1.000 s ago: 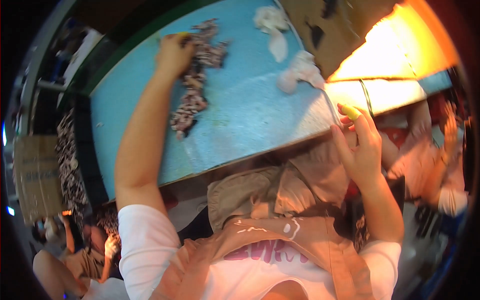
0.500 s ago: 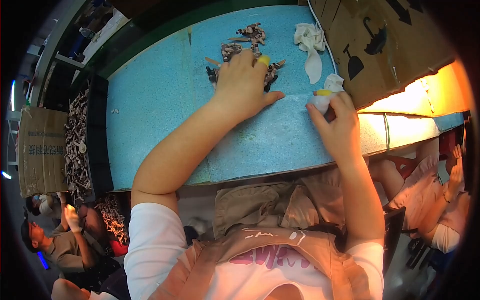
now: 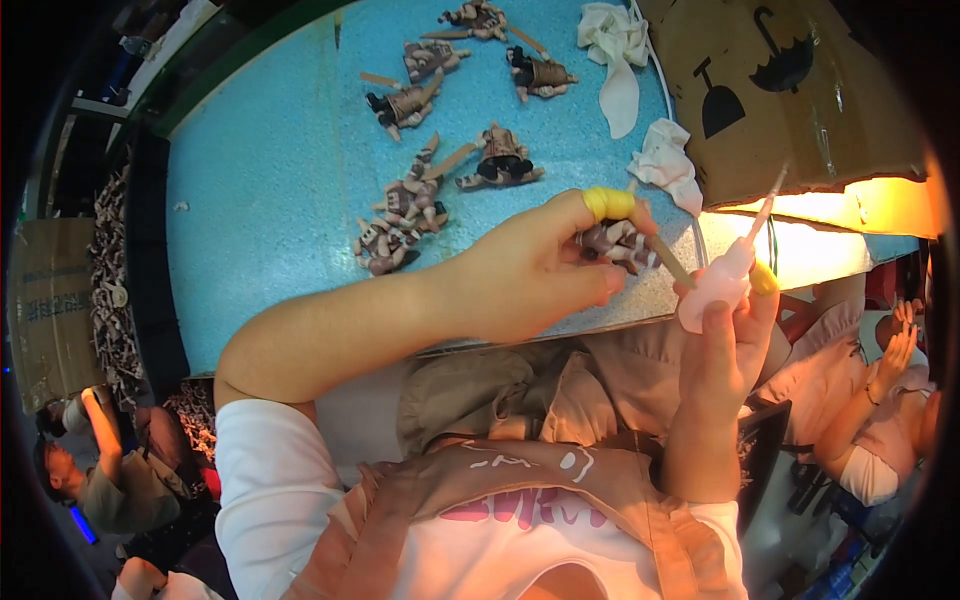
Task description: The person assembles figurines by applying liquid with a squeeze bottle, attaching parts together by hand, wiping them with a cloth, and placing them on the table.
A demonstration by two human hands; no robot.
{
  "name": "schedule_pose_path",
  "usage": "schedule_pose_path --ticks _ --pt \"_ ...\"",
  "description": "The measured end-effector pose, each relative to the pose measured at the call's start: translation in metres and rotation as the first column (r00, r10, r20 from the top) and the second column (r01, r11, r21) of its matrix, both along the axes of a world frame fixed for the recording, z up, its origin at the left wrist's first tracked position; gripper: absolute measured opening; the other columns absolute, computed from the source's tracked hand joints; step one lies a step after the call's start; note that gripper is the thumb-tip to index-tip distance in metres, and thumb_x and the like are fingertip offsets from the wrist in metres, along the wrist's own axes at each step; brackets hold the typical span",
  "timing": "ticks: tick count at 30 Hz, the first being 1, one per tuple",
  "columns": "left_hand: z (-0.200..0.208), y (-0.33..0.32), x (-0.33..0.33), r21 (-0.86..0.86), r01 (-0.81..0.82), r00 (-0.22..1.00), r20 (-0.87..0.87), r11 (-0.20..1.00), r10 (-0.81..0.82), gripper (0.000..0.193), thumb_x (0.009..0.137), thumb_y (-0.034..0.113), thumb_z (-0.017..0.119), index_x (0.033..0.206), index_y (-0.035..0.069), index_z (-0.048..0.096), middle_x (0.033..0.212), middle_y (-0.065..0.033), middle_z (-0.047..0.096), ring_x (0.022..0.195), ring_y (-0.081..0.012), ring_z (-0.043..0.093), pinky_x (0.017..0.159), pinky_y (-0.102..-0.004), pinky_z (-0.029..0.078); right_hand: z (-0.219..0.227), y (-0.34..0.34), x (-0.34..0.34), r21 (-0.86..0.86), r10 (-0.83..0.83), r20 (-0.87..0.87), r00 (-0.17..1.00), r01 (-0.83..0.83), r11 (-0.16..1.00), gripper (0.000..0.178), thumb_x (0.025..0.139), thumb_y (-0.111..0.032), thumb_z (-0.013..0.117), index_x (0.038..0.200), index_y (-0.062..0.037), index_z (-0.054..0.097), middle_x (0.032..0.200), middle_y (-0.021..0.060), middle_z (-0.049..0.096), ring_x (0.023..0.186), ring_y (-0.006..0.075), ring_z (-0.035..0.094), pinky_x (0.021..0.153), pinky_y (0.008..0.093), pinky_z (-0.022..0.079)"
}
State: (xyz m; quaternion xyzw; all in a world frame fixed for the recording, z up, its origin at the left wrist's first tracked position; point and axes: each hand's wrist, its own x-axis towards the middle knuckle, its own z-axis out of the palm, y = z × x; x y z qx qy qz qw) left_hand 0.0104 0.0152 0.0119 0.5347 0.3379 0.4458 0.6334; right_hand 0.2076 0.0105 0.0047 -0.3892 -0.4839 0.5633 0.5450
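Note:
My left hand [image 3: 530, 268], a yellow cover on one finger, grips a small brown-and-beige figurine [image 3: 618, 243] with its fingertips. A flat tan strip [image 3: 672, 262] extends from the figurine toward my right hand. In my right hand [image 3: 730, 345] is a pale squeeze bottle [image 3: 716, 288], its long thin nozzle [image 3: 768, 208] pointing up and away; a yellow cover is on a finger here too. Beyond my left hand several similar figurines lie on the blue tabletop, among them one with a brown body [image 3: 502, 150] and another farther off [image 3: 540, 74].
Crumpled white tissues [image 3: 664, 160] lie beside a large cardboard box [image 3: 745, 110] at the right, near a bright warm light [image 3: 880, 205]. A black tray wall [image 3: 152, 255] borders the blue tabletop [image 3: 270, 200] at left, with piled parts beyond. Other people sit on both sides.
My left hand has come from the figurine group toward me and right, now with a figurine. My right hand has lifted the bottle nearer and turned its nozzle upward. The view has shifted.

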Motion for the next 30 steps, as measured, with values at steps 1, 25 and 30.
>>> schedule_pose_path --ticks 1,25,30 --pt "0.003 0.002 -0.001 -0.206 0.029 0.998 0.067 0.978 -0.015 0.035 0.087 0.013 0.055 0.12 0.005 0.045 0.112 -0.0065 0.05 0.094 -0.017 0.053 0.076 -0.0282 0.048 -0.001 -0.001 -0.001 -0.022 -0.075 -0.076 0.994 0.074 0.997 0.046 0.087 -0.02 0.056 0.125 -0.0024 0.037 0.086 0.0121 0.056 0.079 0.0166 0.055 0.07 0.0278 0.045" --pt "-0.017 -0.003 0.003 0.466 -0.213 0.947 -0.118 0.859 0.299 0.037 0.079 -0.008 0.059 0.109 0.002 0.04 0.095 -0.0072 0.047 0.086 -0.0138 0.052 0.075 -0.0248 0.043 0.008 -0.031 -0.019 0.63 -0.36 0.128 0.924 0.204 0.749 0.025 0.08 -0.024 0.063 0.091 -0.0147 0.043 0.057 -0.0011 0.035 0.048 0.0123 0.03 0.048 0.0295 0.027" --pt "-0.017 -0.002 0.001 0.517 -0.195 0.94 -0.143 0.833 0.309 0.036 0.078 -0.007 0.06 0.107 0.001 0.041 0.095 -0.0077 0.046 0.084 -0.0143 0.052 0.073 -0.0243 0.042 0.008 -0.033 -0.02 0.648 -0.439 0.111 0.891 0.27 0.712 0.022 0.08 -0.027 0.062 0.084 -0.0144 0.045 0.056 -0.0017 0.033 0.048 0.0117 0.029 0.048 0.0293 0.026"
